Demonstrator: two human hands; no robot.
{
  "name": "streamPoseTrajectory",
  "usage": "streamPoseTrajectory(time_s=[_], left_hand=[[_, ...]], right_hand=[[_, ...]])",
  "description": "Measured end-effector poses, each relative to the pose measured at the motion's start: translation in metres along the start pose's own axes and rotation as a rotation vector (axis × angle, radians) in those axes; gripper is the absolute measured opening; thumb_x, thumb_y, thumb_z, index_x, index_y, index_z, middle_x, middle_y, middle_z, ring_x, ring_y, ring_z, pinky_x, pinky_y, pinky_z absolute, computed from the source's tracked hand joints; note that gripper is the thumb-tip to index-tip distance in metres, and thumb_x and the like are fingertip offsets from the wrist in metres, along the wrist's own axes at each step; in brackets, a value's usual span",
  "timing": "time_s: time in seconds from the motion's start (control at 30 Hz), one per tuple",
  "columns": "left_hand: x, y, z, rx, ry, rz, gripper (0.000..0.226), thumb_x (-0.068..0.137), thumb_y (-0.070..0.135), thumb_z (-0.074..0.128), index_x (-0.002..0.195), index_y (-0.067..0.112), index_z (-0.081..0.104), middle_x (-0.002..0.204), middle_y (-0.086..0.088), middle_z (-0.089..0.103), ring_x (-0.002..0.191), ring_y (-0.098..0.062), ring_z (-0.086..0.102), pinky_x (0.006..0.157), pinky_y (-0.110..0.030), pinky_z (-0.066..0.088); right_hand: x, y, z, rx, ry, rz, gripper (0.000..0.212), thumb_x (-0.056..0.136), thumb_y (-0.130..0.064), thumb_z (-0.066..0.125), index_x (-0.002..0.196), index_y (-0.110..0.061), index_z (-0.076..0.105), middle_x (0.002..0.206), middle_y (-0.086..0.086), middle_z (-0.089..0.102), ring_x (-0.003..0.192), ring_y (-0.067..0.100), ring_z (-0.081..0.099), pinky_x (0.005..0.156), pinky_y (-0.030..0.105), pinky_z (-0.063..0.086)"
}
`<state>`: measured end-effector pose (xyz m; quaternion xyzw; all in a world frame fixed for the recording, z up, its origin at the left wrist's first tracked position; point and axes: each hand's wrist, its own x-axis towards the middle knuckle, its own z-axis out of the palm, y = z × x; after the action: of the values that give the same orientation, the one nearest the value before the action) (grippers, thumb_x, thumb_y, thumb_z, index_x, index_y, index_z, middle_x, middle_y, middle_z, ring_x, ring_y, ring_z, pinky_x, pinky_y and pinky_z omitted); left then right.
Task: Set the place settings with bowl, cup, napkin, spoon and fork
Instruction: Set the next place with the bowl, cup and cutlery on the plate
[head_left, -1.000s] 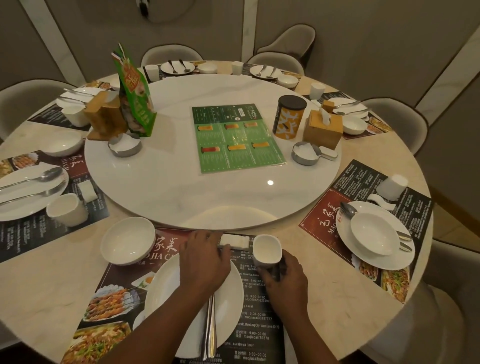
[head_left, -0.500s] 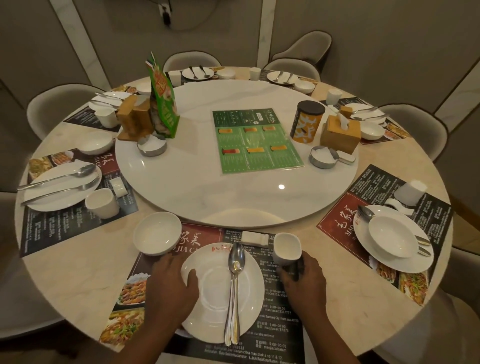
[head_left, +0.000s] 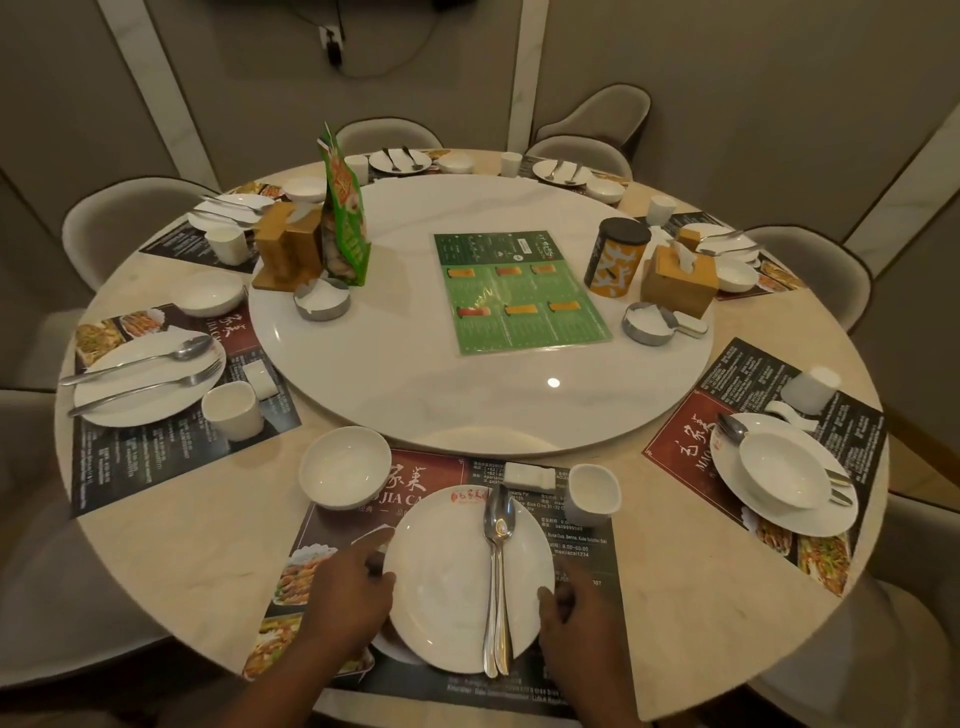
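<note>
Right hand (head_left: 576, 621) off cup (head_left: 592, 493), now gripping plate (head_left: 447, 587).

The near placemat (head_left: 410, 499) reads "JIA CA" under Chinese characters, also "9.00-00.00" and "maojiacai1234". The right placemat (head_left: 680, 447) shows "MAO". The plate (head_left: 447, 587) bears an illegible red logo.
</note>
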<state>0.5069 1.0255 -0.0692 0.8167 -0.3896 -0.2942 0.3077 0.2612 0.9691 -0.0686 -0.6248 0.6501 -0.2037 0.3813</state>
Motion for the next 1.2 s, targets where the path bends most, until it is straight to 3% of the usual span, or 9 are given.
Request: streamPoseTrajectory(time_s=[0.17, 0.33, 0.43, 0.57, 0.7, 0.83, 1.07, 1.13, 1.2], left_hand=[[0.001, 0.000, -0.002, -0.010, -0.017, 0.052, 0.038, 0.080, 0.007, 0.069, 0.106, 0.036, 0.069, 0.078, 0.025, 0.062, 0.075, 0.006, 0.057, 0.067, -0.021, 0.044], [0.001, -0.002, -0.004, 0.011, -0.012, 0.074, 0.027, 0.081, 0.012, 0.070, 0.104, 0.027, 0.071, 0.075, 0.025, 0.059, 0.071, 0.005, 0.056, 0.061, -0.015, 0.041], [-0.001, -0.001, -0.005, 0.052, 0.009, 0.119, 0.031, 0.082, 0.016, 0.069, 0.111, 0.026, 0.067, 0.091, 0.012, 0.066, 0.079, -0.006, 0.062, 0.072, -0.025, 0.052], [-0.004, 0.003, -0.004, 0.118, 0.054, 0.209, 0.047, 0.082, 0.019, 0.069, 0.127, 0.027, 0.057, 0.114, 0.002, 0.057, 0.098, -0.018, 0.061, 0.085, -0.035, 0.056], [-0.005, 0.017, 0.004, 0.105, -0.011, 0.233, 0.043, 0.081, 0.020, 0.069, 0.122, 0.028, 0.060, 0.101, 0.011, 0.058, 0.083, -0.006, 0.056, 0.077, -0.023, 0.049], [-0.005, 0.030, 0.016, 0.045, -0.110, 0.198, 0.037, 0.082, 0.022, 0.066, 0.119, 0.030, 0.064, 0.090, 0.016, 0.061, 0.079, -0.008, 0.059, 0.079, -0.022, 0.047], [-0.001, 0.044, 0.031, -0.011, -0.155, 0.140, 0.026, 0.088, 0.027, 0.062, 0.112, 0.026, 0.071, 0.106, 0.010, 0.072, 0.079, 0.000, 0.059, 0.068, -0.004, 0.036], [0.003, 0.051, 0.032, -0.056, -0.199, 0.091, 0.024, 0.087, 0.033, 0.065, 0.107, 0.024, 0.074, 0.103, 0.009, 0.073, 0.082, 0.000, 0.062, 0.074, -0.012, 0.046], [0.006, 0.058, 0.031, -0.150, -0.250, 0.006, 0.018, 0.087, 0.035, 0.065, 0.092, 0.024, 0.078, 0.090, 0.008, 0.075, 0.081, -0.007, 0.068, 0.082, -0.031, 0.056]], right_hand=[[-0.009, -0.011, -0.001, -0.002, 0.019, 0.028, 0.026, 0.096, -0.019, 0.060, 0.122, -0.019, 0.060, 0.090, 0.002, 0.067, 0.086, 0.014, 0.061, 0.075, 0.027, 0.046], [-0.012, -0.017, 0.006, -0.209, 0.137, 0.018, 0.020, 0.093, -0.028, 0.063, 0.112, -0.020, 0.062, 0.106, -0.003, 0.061, 0.103, 0.015, 0.055, 0.089, 0.029, 0.047], [-0.014, -0.026, 0.020, -0.184, 0.160, -0.063, 0.021, 0.093, -0.024, 0.063, 0.114, -0.023, 0.063, 0.102, -0.006, 0.063, 0.096, 0.010, 0.054, 0.082, 0.023, 0.044], [-0.006, -0.037, 0.036, -0.198, 0.056, -0.018, 0.023, 0.095, -0.022, 0.055, 0.117, -0.024, 0.062, 0.085, -0.004, 0.069, 0.080, 0.013, 0.063, 0.072, 0.030, 0.052], [-0.001, -0.041, 0.039, -0.163, 0.052, 0.060, 0.023, 0.091, -0.022, 0.060, 0.114, -0.028, 0.060, 0.069, -0.006, 0.066, 0.070, 0.008, 0.062, 0.062, 0.026, 0.049], [0.002, -0.044, 0.041, -0.094, 0.056, 0.148, 0.022, 0.089, -0.017, 0.063, 0.108, -0.028, 0.061, 0.068, -0.008, 0.065, 0.071, 0.009, 0.063, 0.064, 0.027, 0.049], [0.004, -0.047, 0.038, 0.080, 0.091, 0.238, 0.020, 0.086, -0.009, 0.067, 0.093, -0.026, 0.060, 0.071, -0.002, 0.068, 0.071, 0.013, 0.064, 0.072, 0.036, 0.055], [0.002, -0.051, 0.039, 0.134, 0.114, 0.228, 0.022, 0.083, -0.006, 0.069, 0.090, -0.025, 0.060, 0.067, 0.000, 0.068, 0.068, 0.012, 0.065, 0.069, 0.034, 0.054], [-0.002, -0.057, 0.043, 0.169, 0.113, 0.201, 0.024, 0.082, -0.004, 0.070, 0.088, -0.025, 0.059, 0.065, 0.000, 0.070, 0.065, 0.010, 0.066, 0.063, 0.030, 0.051]])
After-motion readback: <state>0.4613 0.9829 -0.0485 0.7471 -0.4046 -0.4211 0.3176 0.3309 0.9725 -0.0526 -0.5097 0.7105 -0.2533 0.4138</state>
